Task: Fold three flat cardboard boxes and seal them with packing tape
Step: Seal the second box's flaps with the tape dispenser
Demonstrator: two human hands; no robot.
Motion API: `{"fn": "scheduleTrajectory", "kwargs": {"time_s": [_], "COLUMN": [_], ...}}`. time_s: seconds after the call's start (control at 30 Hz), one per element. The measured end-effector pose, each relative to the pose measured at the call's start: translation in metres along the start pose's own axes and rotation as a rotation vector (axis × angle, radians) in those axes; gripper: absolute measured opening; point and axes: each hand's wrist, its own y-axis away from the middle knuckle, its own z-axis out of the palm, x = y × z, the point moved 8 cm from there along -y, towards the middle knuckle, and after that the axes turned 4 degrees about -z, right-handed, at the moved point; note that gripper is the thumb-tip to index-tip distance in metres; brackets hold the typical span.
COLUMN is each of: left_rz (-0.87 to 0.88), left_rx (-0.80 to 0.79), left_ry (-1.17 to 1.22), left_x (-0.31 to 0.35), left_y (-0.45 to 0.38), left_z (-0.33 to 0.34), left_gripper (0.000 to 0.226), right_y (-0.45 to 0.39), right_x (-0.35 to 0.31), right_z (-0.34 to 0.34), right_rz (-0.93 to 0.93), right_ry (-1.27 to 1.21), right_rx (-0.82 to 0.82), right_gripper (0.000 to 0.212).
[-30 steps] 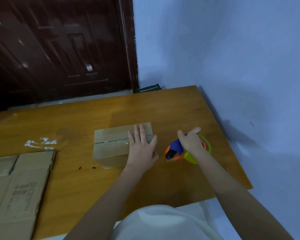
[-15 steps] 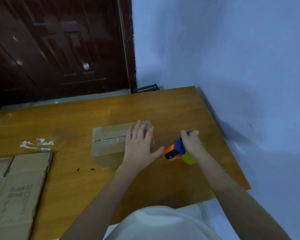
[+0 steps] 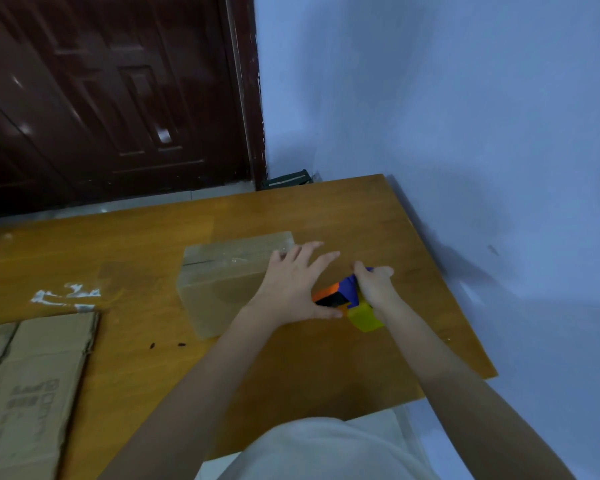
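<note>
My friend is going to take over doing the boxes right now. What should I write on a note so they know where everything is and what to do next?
Left hand: fingers spread over the right end of the folded brown cardboard box, thumb reaching the dispenser.
Right hand: gripping the orange, blue and yellow tape dispenser, right beside the box's right end.
Box: middle of the wooden table, clear tape already shiny along its top seam.
Flat brown cardboard sheets: lying unfolded at the table's left edge.
Done: one box folded, top seam taped.
Left: finish off this tape strip, then fold and tape the flat ones.
</note>
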Motion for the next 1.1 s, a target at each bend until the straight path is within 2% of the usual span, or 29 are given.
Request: {"fn": "scheduleTrajectory", "kwargs": {"time_s": [0.07,0.17,0.27,0.37,0.43,0.5,0.6,0.73,0.8,0.87,0.93,1.0,1.1], "left_rz": [0.033,0.022,-0.024,-0.006,-0.013,-0.031,-0.026,-0.048,-0.078,-0.08,-0.067,-0.075,-0.082], "left_rx": [-0.045,-0.061,-0.09,-0.184,-0.247,-0.324,-0.419,-0.464,-0.498,-0.523,-0.535,-0.546,-0.537], "left_ry": [-0.017,0.142,0.346,0.318,0.312,0.438,0.708,0.734,0.747,0.727,0.697,0.711,0.721], "left_x": [0.001,0.001,-0.002,-0.004,-0.007,-0.008,-0.003,-0.006,-0.008,-0.008,-0.006,-0.007,-0.006], "left_y": [0.004,0.012,0.012,0.007,0.004,0.002,0.003,0.0,-0.003,-0.005,-0.008,-0.008,-0.005], "left_z": [0.005,0.011,0.012,0.013,0.016,0.02,0.022,0.022,0.022,0.022,0.022,0.022,0.018], "left_gripper": [0.092,0.077,0.064,0.061,0.06,0.057,0.051,0.038,0.04,0.051,0.052,0.053,0.066], "right_y": [0.0,0.002,0.002,0.007,0.017,0.028,0.038,0.052,0.059,0.065,0.068,0.069,0.067], "right_x": [0.0,-0.002,0.007,0.012,0.009,0.011,0.017,0.018,0.014,0.011,0.008,0.01,0.023], "right_z": [0.002,0.008,0.014,0.015,0.015,0.012,0.002,-0.004,-0.003,0.001,0.004,0.004,0.001], "right_rz": [-0.01,-0.018,0.09,0.121,0.069,0.026,-0.031,-0.176,-0.25,-0.317,-0.366,-0.365,-0.271], "right_ry": [-0.01,0.001,-0.013,-0.057,-0.004,0.027,0.096,0.097,0.1,0.139,0.175,0.192,0.19], "right_rx": [0.01,-0.015,-0.101,-0.25,-0.414,-0.51,-0.567,-0.604,-0.612,-0.604,-0.574,-0.553,-0.516], "right_gripper": [0.052,0.062,0.076,0.08,0.076,0.086,0.107,0.12,0.115,0.099,0.08,0.071,0.069]}}
